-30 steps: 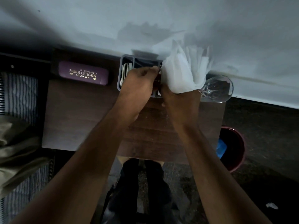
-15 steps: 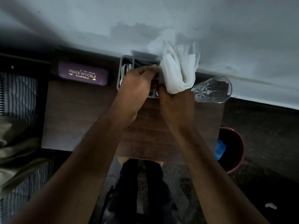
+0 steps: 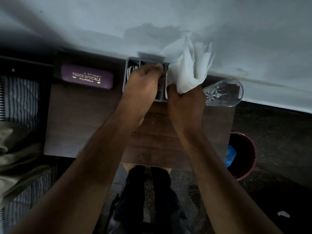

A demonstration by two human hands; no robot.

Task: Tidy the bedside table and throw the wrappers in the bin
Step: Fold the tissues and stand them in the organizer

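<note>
A grey organiser (image 3: pixel 130 65) with several compartments stands at the back of the dark wooden bedside table (image 3: pixel 81 119), against the wall. My left hand (image 3: pixel 143 81) lies over the organiser with its fingers curled on the rim. My right hand (image 3: pixel 185 100) is closed on a bunch of white tissue paper (image 3: pixel 187 68), which stands up above the organiser's right end. What the organiser holds under my hands is mostly hidden; white flat items show in its left compartment.
A purple spectacle case (image 3: pixel 87 76) lies at the back left of the table. A clear glass (image 3: pixel 224 92) lies tilted at the back right corner. A dark red bin (image 3: pixel 243 156) with something blue inside stands on the floor right of the table. A bed with striped bedding (image 3: pixel 20 98) is on the left.
The tissue bunch has shifted slightly and spread a little; both hands have stayed at the organiser with almost no movement.
</note>
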